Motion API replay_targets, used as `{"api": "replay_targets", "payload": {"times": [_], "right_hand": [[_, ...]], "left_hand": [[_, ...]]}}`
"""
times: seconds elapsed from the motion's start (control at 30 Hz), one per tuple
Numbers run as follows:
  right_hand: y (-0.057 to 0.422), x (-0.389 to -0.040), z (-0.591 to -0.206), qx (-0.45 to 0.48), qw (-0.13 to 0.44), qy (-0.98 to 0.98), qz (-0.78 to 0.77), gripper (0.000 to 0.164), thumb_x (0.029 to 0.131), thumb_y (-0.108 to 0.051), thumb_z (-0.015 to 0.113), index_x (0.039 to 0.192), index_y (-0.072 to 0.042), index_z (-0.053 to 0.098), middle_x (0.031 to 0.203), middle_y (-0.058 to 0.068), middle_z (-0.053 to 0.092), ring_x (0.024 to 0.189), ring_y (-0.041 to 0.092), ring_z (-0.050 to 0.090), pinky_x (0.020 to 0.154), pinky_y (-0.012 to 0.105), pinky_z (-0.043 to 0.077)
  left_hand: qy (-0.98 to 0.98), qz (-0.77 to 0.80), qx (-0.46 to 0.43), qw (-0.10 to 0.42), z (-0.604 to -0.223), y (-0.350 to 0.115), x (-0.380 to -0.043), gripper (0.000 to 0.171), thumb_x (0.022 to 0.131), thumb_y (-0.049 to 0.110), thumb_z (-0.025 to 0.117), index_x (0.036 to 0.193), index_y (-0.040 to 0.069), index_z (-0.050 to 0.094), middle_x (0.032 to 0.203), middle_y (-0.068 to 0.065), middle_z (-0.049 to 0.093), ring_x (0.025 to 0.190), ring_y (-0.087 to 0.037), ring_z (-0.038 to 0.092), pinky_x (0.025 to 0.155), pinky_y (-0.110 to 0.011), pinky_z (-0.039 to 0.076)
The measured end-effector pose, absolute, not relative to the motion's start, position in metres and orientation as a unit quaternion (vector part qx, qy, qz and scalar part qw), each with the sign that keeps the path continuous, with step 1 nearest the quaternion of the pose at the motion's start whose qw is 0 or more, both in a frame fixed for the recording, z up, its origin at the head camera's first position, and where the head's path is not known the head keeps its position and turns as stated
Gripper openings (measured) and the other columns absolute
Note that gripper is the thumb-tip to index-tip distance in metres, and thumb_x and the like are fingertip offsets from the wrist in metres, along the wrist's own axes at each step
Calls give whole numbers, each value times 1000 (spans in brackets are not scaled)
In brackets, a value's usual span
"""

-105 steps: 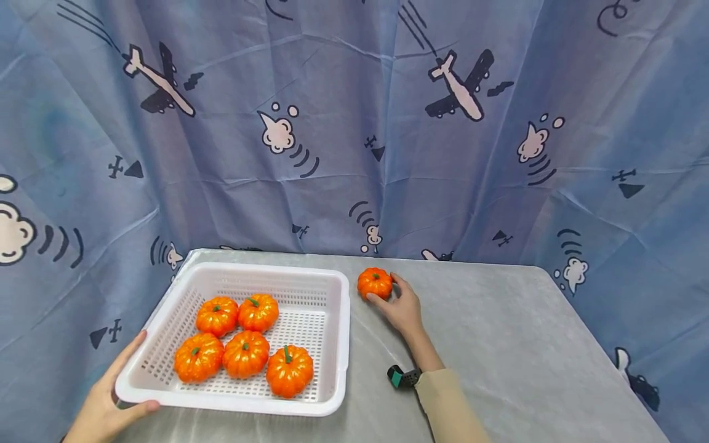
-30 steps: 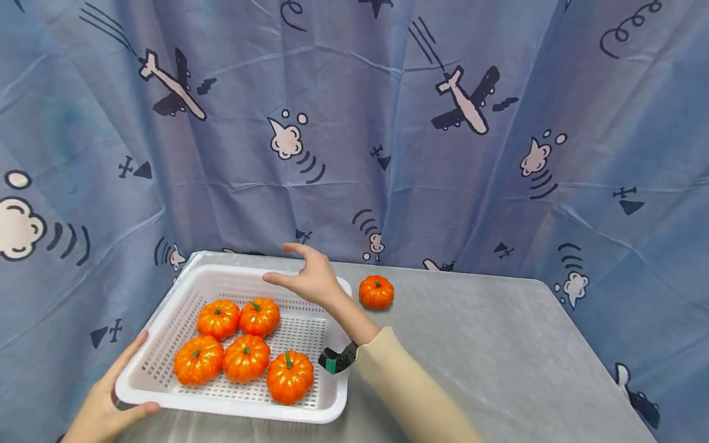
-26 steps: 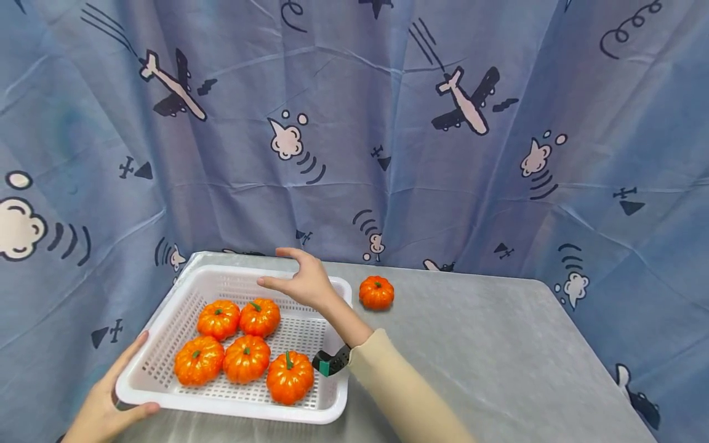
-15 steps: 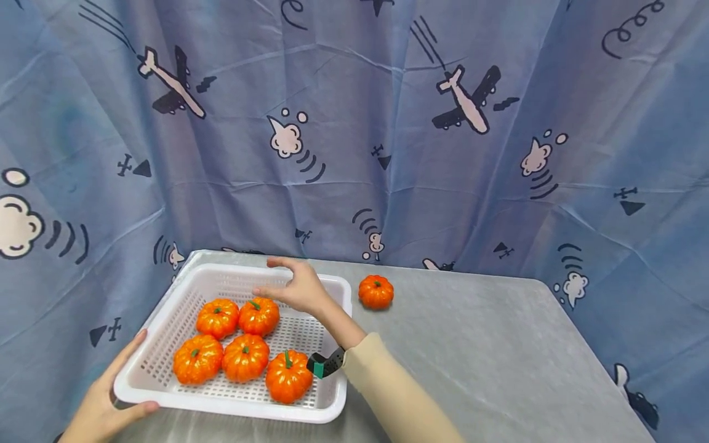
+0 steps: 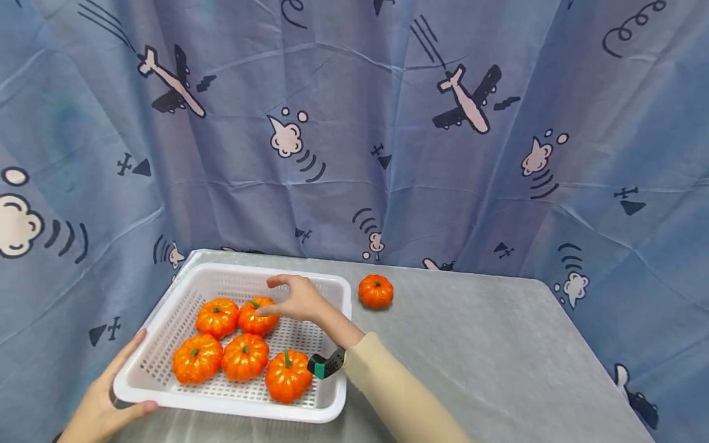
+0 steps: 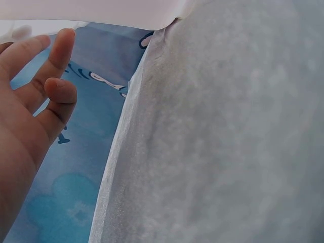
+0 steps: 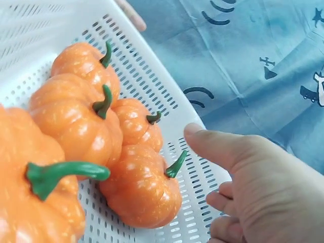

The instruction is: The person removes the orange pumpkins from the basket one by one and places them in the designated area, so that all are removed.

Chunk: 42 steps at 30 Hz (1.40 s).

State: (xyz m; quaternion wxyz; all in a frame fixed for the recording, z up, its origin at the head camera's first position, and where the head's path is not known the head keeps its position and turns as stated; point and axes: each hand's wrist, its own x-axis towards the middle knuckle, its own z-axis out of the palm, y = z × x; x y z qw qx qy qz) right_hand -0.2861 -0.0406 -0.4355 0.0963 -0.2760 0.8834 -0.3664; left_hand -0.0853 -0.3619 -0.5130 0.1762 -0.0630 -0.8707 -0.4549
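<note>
The right fingers [image 5: 282, 281] bow loosely beyond an extended arm [image 5: 399, 389], while the left fingers [image 5: 127, 355] spread, relaxed.

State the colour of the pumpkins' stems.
Green; the stems show best in the right wrist view.

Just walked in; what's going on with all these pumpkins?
A person's right hand, holding nothing, hovers over a white basket, near the back pumpkin closest to it. The left hand is at the basket's near-left corner. Five pumpkins lie inside; a sixth pumpkin sits on the table, right of the basket.
</note>
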Motion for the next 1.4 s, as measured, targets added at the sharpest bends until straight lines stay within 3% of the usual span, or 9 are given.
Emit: {"api": "replay_targets", "payload": {"times": [0.37, 0.67, 1.17, 1.4], "right_hand": [[-44, -277, -444, -275, 137, 901, -305, 77, 80, -43, 94, 143, -10, 66, 141, 2, 68, 137, 23, 58, 114, 35, 46], [-48, -276, -444, -279, 135, 913, -266, 79, 77, -39, 97, 144, -12, 66, 141, -1, 68, 137, 20, 58, 114, 33, 45], [-50, -273, -448, -260, 141, 923, -247, 79, 75, -35, 99, 142, -10, 67, 137, 1, 70, 130, 18, 62, 110, 31, 48], [-52, -275, -449, -263, 147, 924, -236, 81, 76, -36, 98, 145, -9, 64, 136, 2, 70, 128, 17, 63, 110, 29, 48]], "left_hand": [[-891, -434, -26, 127, -514, -370, -80, 123, 75, -3, 91, 172, 25, 21, 139, 49, 28, 109, 20, 43, 81, -4, 35], [-888, -429, -47, 160, -516, -368, -82, 125, 68, -5, 94, 170, 20, 26, 142, 48, 31, 109, 19, 44, 82, -3, 32], [-886, -433, -50, 159, -517, -366, -85, 123, 69, -5, 92, 170, 20, 26, 144, 47, 31, 111, 20, 44, 83, -2, 29], [-880, -435, -68, 180, -517, -366, -86, 125, 65, -7, 93, 169, 16, 29, 146, 45, 34, 110, 18, 46, 85, -3, 30]]}}
